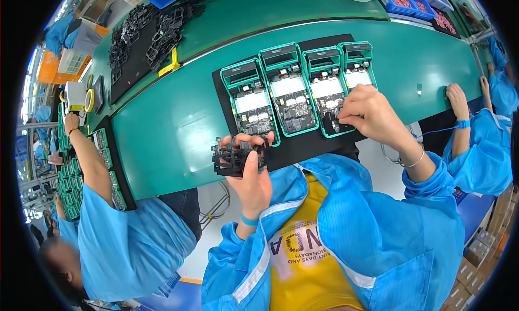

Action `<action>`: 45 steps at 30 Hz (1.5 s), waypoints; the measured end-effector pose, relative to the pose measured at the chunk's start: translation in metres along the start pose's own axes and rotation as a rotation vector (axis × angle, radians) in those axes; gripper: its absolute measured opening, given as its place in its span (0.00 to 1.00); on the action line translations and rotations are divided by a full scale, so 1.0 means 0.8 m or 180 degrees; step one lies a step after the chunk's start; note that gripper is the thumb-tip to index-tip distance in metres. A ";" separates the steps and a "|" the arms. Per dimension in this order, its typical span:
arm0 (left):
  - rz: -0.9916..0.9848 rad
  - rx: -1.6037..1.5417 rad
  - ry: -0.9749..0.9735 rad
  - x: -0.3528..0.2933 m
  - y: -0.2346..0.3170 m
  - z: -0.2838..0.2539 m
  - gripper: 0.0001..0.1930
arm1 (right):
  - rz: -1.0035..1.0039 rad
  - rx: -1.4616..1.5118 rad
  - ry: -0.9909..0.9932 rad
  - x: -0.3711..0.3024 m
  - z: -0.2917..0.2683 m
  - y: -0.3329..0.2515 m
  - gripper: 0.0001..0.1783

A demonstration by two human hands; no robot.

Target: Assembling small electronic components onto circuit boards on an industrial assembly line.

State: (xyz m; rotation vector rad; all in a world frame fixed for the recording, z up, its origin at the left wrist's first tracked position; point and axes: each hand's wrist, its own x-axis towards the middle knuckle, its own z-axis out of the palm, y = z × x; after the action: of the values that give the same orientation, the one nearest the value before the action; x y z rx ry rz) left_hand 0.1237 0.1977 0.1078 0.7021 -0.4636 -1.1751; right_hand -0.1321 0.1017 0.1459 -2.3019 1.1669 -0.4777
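My left hand is closed round a stack of black plastic frames, held palm up near the table's front edge. Four teal-green device housings would be the row; several stand side by side, each with an open window at its far end and a circuit board inside. At the third housing from the left, my right hand pinches a small black plastic part over its near end. Whether that part is seated cannot be made out. The rightmost housing is partly hidden behind my right hand.
The housings lie on a black mat on a green table. Black frames are heaped at the far left, beside a yellow bracket. Blue bins stand at the far right. Co-workers sit at left and right.
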 end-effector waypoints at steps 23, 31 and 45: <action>0.0007 0.0073 -0.0012 0.003 -0.043 0.038 0.43 | -0.0768 0.1082 0.0560 0.036 0.082 -0.083 0.14; -0.0110 -0.0910 -0.0040 0.017 -0.011 0.028 0.18 | -0.0009 0.1793 0.0752 0.014 0.047 -0.068 0.13; 0.4253 -0.0509 -0.3881 -0.023 0.171 0.111 0.22 | 0.0992 0.2413 0.0286 -0.054 -0.045 0.042 0.22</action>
State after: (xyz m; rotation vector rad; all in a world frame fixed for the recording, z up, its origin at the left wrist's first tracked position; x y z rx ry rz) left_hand 0.1502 0.2217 0.2679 -0.5875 -1.5168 -0.1808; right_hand -0.1966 0.1098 0.1520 -1.4409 1.1070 -0.7511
